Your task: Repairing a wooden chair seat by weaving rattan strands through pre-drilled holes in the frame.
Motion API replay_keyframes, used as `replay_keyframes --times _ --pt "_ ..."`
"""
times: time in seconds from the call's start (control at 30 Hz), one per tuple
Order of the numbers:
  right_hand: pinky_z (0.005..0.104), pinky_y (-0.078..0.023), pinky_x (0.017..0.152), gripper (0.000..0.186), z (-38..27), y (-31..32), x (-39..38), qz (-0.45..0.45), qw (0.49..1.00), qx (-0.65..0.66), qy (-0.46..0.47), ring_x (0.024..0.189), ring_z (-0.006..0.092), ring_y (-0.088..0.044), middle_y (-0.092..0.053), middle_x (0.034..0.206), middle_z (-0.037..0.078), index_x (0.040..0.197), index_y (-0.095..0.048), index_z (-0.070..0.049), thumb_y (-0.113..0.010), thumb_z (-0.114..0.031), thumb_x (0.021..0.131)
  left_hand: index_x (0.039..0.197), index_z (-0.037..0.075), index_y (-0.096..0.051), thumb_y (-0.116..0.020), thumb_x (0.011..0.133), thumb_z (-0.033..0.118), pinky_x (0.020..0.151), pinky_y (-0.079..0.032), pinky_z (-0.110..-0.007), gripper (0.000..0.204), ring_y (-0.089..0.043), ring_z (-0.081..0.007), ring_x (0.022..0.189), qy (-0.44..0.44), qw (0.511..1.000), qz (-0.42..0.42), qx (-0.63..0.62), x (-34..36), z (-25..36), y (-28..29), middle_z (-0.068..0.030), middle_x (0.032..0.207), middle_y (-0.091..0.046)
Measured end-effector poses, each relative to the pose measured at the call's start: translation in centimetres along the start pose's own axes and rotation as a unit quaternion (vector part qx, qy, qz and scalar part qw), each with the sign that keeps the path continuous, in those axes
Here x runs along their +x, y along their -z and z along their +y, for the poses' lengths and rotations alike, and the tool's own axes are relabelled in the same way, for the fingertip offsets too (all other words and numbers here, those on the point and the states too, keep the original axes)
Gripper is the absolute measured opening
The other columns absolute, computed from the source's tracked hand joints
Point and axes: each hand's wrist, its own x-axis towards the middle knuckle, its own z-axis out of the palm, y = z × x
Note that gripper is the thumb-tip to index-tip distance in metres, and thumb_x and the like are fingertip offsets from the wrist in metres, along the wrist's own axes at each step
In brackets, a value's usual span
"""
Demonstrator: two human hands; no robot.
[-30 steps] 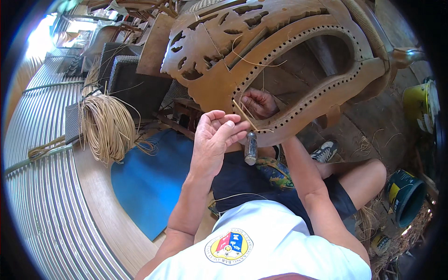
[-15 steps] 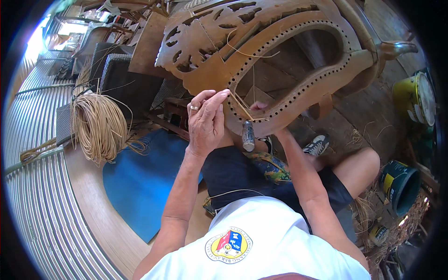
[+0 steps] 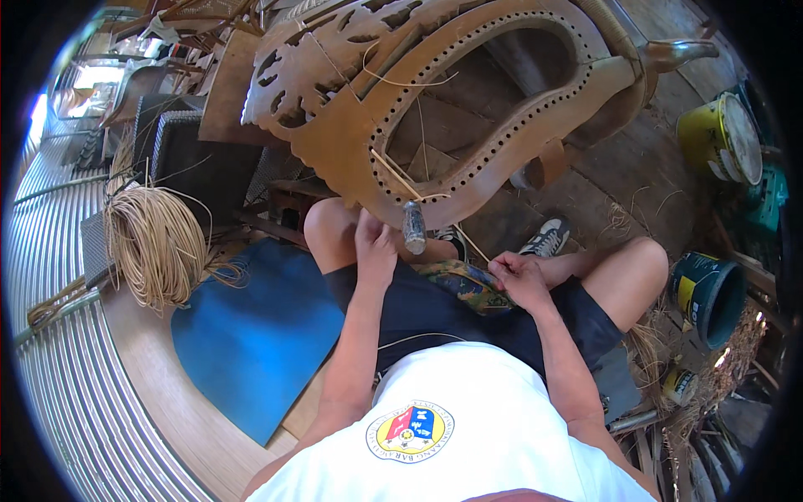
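- Both hands have dropped from the carved chair frame (image 3: pixel 468 109); left hand (image 3: pixel 375 251) pinches a cane strand (image 3: pixel 400 177) below its rim
- Right hand (image 3: pixel 520 280) draws the strand's slack toward the lap, fingers closed

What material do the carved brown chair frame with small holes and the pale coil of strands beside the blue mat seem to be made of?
The carved brown chair frame looks like wood with a dark, slightly glossy stain: it has cut-out leaf shapes and rows of drilled holes. The pale coil of strands looks like rattan or cane: thin, straw-coloured, stiff loops. A similar strand runs from the frame to the right hand. The blue mat may be plastic or foam; unclear.
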Motion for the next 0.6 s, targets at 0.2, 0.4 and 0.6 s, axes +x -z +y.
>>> replay_keyframes --times 0.2,0.4,0.6 --pt "0.0269 -0.045 0.055 0.023 -3.7 2.1 -6.8 0.029 0.998 0.011 -0.047 0.057 0.0097 -0.06 -0.064 0.065 0.005 0.094 -0.07 0.001 -0.066 -0.021 0.095 0.131 0.002 -0.052 -0.065 0.097 0.017 0.097 -0.052 -0.034 0.039 -0.06 -0.02 0.116 0.082 0.928 -0.159 -0.326 6.6 -0.7 -0.5 -0.0108 0.119 -0.061" --pt "0.0248 -0.044 0.054 0.016 -7.4 7.5 -16.9 0.049 0.989 0.018 -0.136 0.057 0.0068 -0.058 -0.063 0.065 0.001 0.091 -0.07 0.001 -0.066 -0.014 0.094 0.127 0.003 -0.054 -0.067 0.096 0.021 0.095 -0.053 -0.035 0.038 -0.061 -0.0218 0.109 0.086 0.833 -0.329 -0.437 9.5 -0.6 -0.4 -0.012 0.115 -0.059" --pt "0.0241 -0.042 0.058 0.011 -6.3 12.3 -23.1 0.128 0.979 -0.079 -0.137 0.063 0.0059 -0.055 -0.06 0.066 -0.001 0.084 -0.065 0.001 -0.067 -0.008 0.089 0.121 0.002 -0.057 -0.066 0.096 0.023 0.094 -0.053 -0.034 0.034 -0.058 -0.0215 0.11 0.065 0.881 -0.248 -0.398 8.8 -0.7 -0.4 -0.012 0.114 -0.058"
